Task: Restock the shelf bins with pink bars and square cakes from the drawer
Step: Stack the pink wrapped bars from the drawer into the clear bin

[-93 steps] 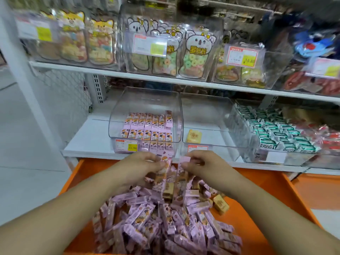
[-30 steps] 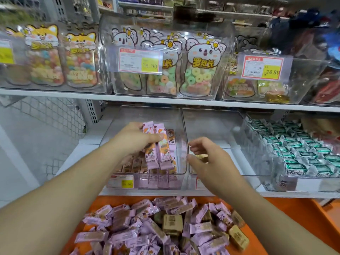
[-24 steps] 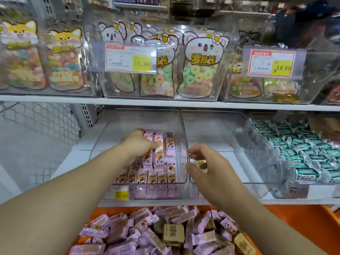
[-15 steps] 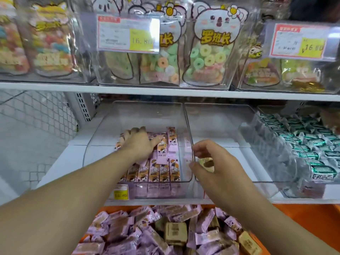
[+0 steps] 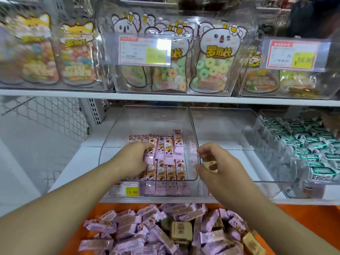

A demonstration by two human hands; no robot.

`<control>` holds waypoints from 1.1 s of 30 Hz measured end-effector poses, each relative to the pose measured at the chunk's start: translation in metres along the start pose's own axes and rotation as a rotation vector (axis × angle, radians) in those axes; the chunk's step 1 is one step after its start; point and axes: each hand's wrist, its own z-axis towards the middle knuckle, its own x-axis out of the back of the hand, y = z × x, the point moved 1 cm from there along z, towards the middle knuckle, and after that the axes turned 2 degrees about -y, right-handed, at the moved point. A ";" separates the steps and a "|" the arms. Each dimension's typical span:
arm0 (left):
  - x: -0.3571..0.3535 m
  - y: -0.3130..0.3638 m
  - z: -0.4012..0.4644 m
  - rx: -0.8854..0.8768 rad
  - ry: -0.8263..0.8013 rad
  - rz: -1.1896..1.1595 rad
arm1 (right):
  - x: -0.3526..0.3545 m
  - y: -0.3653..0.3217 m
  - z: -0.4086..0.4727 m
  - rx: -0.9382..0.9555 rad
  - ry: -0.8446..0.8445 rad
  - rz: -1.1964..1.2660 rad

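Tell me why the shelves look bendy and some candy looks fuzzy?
Head view: the wide-angle lens bows the white shelf edge; the orange cat-faced candy bags at the far left are smeared by blur, while the rows of pink wrapped bars in the clear plastic bin stay fairly sharp; glare whitens the red-and-yellow price tag.

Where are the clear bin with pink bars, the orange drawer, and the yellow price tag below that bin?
Clear plastic bin with pink bars (image 5: 117,137), head view, left wall.
Orange drawer (image 5: 301,218), head view, bare floor, right.
Yellow price tag (image 5: 132,191), head view, centre.
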 end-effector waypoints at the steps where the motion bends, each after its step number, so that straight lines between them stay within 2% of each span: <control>1: 0.000 0.001 0.001 -0.006 0.022 -0.008 | 0.000 0.000 0.000 -0.002 -0.002 0.003; 5: -0.006 0.009 0.012 -0.043 0.055 -0.037 | -0.001 0.000 0.001 -0.001 -0.008 -0.013; 11: -0.016 0.015 0.017 -0.115 0.122 -0.096 | -0.001 0.001 0.004 0.081 -0.015 -0.203; 14: -0.016 0.015 0.021 -0.182 0.089 -0.013 | -0.003 0.002 0.003 0.103 -0.034 -0.244; 17: -0.018 0.020 0.027 -0.183 0.074 0.068 | -0.002 0.003 0.003 0.101 -0.028 -0.233; 33: -0.025 0.031 0.057 -0.157 0.076 0.151 | -0.004 0.007 0.006 0.072 -0.009 -0.171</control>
